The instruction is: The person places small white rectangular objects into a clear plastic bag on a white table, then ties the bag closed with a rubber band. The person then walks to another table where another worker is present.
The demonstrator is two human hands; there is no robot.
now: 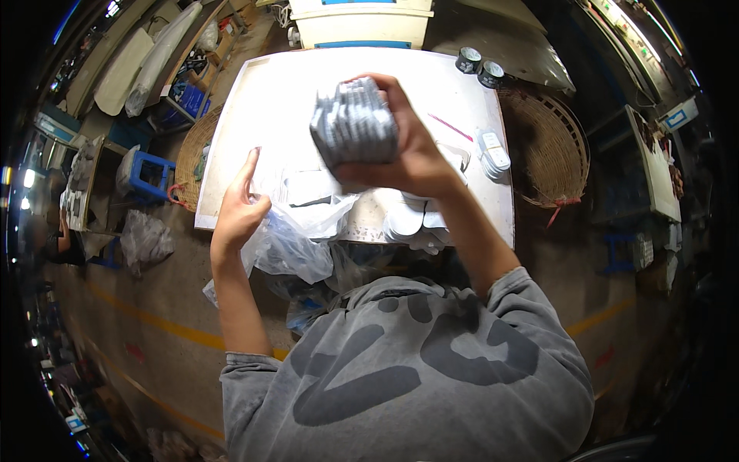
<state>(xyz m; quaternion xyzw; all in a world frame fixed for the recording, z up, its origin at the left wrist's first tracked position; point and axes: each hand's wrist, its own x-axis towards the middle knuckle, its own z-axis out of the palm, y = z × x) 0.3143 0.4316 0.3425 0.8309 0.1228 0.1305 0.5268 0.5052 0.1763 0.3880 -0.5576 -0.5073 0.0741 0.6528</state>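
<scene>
The right hand (412, 154) gripped a thick stack of grey packets (354, 123) above the white desk (269, 92); the left hand (239, 208), fingers seemingly loosely extended, pressed a clear plastic bag (289, 239) at the near edge.
</scene>
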